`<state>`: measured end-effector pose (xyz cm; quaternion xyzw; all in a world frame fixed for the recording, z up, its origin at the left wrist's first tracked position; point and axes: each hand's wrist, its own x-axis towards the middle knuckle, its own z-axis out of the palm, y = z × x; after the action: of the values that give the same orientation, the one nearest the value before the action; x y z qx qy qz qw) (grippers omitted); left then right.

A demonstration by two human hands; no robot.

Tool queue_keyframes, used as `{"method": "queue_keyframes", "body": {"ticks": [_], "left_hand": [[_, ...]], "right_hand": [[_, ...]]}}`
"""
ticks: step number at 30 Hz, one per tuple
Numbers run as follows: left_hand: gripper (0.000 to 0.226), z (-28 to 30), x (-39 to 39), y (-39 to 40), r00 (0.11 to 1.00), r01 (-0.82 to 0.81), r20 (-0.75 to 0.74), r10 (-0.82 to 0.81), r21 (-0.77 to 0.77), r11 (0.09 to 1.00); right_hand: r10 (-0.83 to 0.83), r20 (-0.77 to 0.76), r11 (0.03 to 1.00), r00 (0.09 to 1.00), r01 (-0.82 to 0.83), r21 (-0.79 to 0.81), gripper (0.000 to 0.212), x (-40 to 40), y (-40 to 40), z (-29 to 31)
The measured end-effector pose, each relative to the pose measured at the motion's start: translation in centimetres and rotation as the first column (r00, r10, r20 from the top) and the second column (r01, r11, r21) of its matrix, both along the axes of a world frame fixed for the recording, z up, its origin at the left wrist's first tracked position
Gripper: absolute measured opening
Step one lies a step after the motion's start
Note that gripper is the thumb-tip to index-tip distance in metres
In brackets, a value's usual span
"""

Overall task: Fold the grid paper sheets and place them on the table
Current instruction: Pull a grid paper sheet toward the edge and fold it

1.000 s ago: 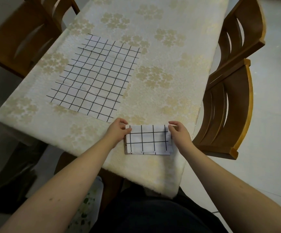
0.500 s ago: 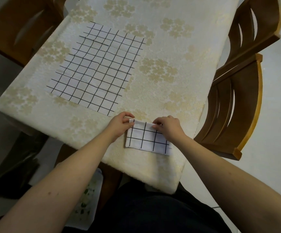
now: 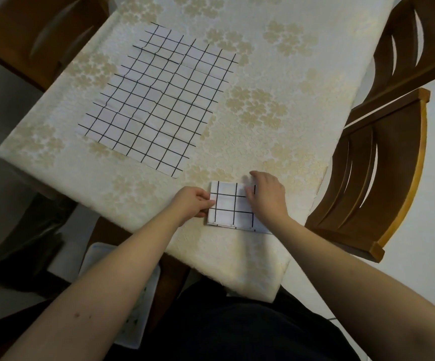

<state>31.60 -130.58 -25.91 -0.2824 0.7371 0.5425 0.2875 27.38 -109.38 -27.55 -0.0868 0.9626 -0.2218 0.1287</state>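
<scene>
- Head view: folded grid paper lay at about 5 o'clock on the desk, close to its near edge, between both hands.
- Change: a second earlier the packet was wider, with a hand at each short end; half a second earlier the right hand had swung across on top. Now the packet showed narrower, roughly square, so another fold looked to have just been laid over.
- Meaning for the task: this first sheet seemed almost finished, needing only a pressed crease before being left on the desk.
- Second grid sheet lay flat and unfolded toward 10 o'clock, well apart from the hands, so about half the job looked outstanding.
- Left hand sat at 9 o'clock of the packet, its grip clamped on the left edge, thumb over the top and fingers curled beneath or beside it.
- Right hand lay palm down over the packet's right part at 3 o'clock, fingers straight and together, pressing rather than pinching; its grip was apart, closed on nothing.
- Both forearms reached in from 6 o'clock, converging on the packet.
- Wooden chairs stood at 3 o'clock beside the desk, another at 11 o'clock.
</scene>
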Motion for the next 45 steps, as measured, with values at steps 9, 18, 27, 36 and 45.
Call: {"method": "queue_keyframes", "body": {"ticks": [9,18,27,36,45], "left_hand": [[0.027,-0.5,-0.8,0.1,0.998,0.035,0.057,-0.033,-0.022,0.999],[0.021,-0.3,-0.9,-0.1,0.997,0.062,0.047,-0.061,-0.009,0.998],[0.010,0.1,1.4,0.0,0.962,0.178,-0.180,-0.206,-0.160,0.971],[0.012,0.3,2.1,-0.5,0.966,0.125,-0.223,-0.134,-0.057,0.991],[0.012,0.4,2.9,-1.6,0.988,0.097,-0.139,-0.068,0.216,0.971]], "right_hand": [[0.281,0.009,0.950,0.960,-0.279,0.137,0.066,5.5,-1.6,-3.2],[-0.014,0.051,0.987,0.999,0.006,0.163,0.066,5.9,5.2,-2.4],[0.054,-0.013,0.998,0.998,-0.054,-0.023,0.066,0.9,4.9,-0.7],[-0.055,0.414,0.918,0.909,0.209,-0.338,0.020,-0.5,6.1,2.9],[-0.220,0.635,0.734,0.741,0.554,-0.393,0.020,4.3,6.5,4.2]]}}
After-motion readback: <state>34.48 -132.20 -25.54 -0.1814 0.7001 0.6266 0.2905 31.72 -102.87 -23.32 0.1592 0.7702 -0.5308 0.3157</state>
